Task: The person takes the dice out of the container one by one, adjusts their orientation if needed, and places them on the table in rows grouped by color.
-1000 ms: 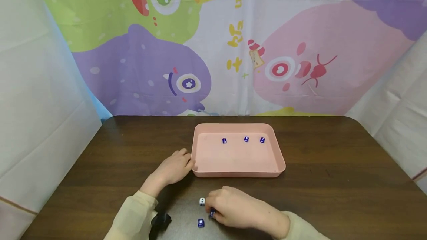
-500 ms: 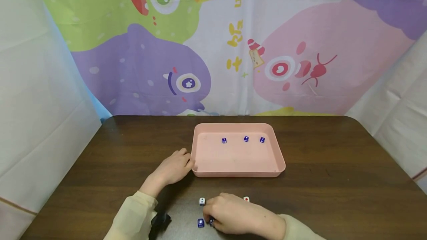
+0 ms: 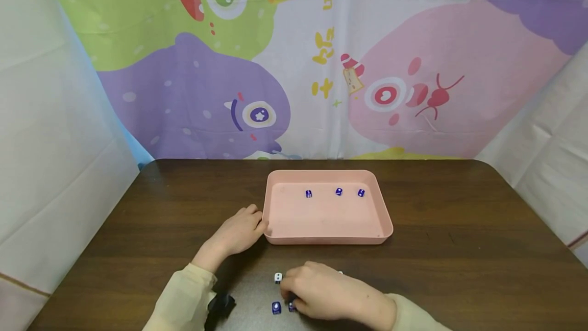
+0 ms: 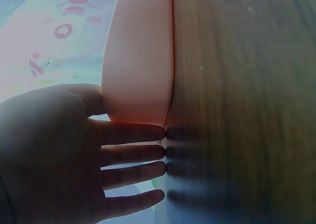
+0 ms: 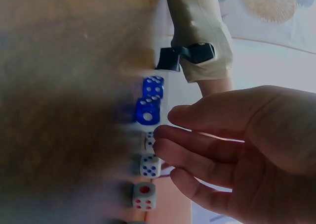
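Note:
My left hand (image 3: 241, 230) has its fingers straight, the tips at the left wall of a pink tray (image 3: 321, 221); the left wrist view shows the thumb at the rim. Low over the table, my right hand (image 3: 323, 290) has loosely bent fingers and holds nothing. Right by its fingertips lies one blue die (image 5: 148, 110), with another blue die (image 3: 276, 307) beside it. A white die (image 3: 278, 278) sits just left of the hand. The right wrist view shows more white dice (image 5: 150, 165) beyond the fingers, including a red-spotted die (image 5: 144, 196), mostly hidden from the head view.
Inside the tray, along its far side, are three blue dice (image 3: 339, 191) spaced apart. A black strap (image 3: 222, 304) hangs at the left sleeve. The brown table (image 3: 459, 249) ends at a cartoon-print curtain (image 3: 317, 116), with pale cloth at both sides.
My right hand has brought a blue die nearer the other blue die and let go of it, then risen slightly. The left hand and tray stay put.

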The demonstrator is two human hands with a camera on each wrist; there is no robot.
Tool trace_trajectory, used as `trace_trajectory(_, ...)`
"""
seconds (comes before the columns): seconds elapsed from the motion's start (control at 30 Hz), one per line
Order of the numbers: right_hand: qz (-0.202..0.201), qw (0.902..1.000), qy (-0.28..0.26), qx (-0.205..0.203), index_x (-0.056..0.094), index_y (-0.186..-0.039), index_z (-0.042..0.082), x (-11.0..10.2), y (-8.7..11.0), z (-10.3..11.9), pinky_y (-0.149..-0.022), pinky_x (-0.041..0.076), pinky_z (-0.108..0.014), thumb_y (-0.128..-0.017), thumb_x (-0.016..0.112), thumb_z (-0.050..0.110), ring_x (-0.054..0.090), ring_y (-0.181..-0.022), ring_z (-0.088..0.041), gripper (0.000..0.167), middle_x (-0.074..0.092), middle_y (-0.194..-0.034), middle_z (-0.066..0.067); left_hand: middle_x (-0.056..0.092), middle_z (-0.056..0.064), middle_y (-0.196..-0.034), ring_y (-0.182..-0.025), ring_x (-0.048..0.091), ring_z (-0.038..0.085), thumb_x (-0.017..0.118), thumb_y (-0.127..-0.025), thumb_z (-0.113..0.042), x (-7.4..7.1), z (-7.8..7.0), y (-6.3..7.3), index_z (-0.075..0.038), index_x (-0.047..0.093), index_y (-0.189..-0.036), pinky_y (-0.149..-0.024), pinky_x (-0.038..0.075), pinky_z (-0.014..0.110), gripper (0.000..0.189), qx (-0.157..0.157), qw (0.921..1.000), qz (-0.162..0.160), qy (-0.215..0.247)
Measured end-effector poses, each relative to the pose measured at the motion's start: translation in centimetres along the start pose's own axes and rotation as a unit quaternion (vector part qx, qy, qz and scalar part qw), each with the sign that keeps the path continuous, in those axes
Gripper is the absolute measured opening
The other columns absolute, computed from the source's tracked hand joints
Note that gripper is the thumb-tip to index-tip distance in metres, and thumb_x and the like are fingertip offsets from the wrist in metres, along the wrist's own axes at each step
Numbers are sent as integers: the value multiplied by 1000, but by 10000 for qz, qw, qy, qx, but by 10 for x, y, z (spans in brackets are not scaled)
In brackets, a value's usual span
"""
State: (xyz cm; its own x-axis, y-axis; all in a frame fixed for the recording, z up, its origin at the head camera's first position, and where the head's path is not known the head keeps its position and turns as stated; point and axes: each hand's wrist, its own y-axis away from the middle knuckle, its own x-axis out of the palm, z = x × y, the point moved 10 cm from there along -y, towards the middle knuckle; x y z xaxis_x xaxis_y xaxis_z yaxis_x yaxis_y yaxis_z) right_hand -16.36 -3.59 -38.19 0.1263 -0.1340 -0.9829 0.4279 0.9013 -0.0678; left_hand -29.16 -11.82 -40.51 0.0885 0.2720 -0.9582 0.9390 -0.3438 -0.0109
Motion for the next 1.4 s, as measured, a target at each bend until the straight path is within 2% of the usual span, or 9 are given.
trace_trajectory(0.33,-195,9995,-37,230,65,-84,19,-15,1,-13,-66,43,-15,-76,64,11,55,-71,2,10,61,-80,12,49,4,-87,-85,50,23,42,-95,-26,0,-2,0,-6,62,-96,-76,43,41,29,52,10000,-15,-43)
trace_trajectory(0.77,-541,9961,-329,622,64,-81,15,-32,1,-44,-68,44,-17,-80,62,11,53,-71,1,5,58,-78,10,50,5,-90,-86,50,23,42,-95,-27,-1,-1,1,-6,62,-96,-78,43,41,29,-33,10000,55,27)
trace_trajectory(0.9,-724,9945,-211,728,63,-80,15,-41,1,-56,-68,45,-22,-79,62,11,53,-70,-1,4,58,-78,9,50,5,-91,-87,50,23,42,-95,-27,-1,0,0,-6,62,-97,-79,43,41,29,-34,10000,43,24)
trace_trajectory(1.2,-943,9923,-78,797,61,-78,14,-48,-4,-75,-65,44,-23,-79,62,9,52,-66,-5,5,57,-75,6,50,5,-90,-86,50,23,41,-95,-26,-2,1,1,-10,61,-89,-78,43,40,26,-38,10000,7,16)
trace_trajectory(1.4,-1108,9898,27,897,62,-81,13,-54,-7,-84,-63,43,-23,-79,61,10,51,-65,-7,3,58,-77,5,50,5,-93,-89,51,23,41,-95,-27,1,1,0,-9,61,-94,-78,44,42,28,-66,10000,34,15)
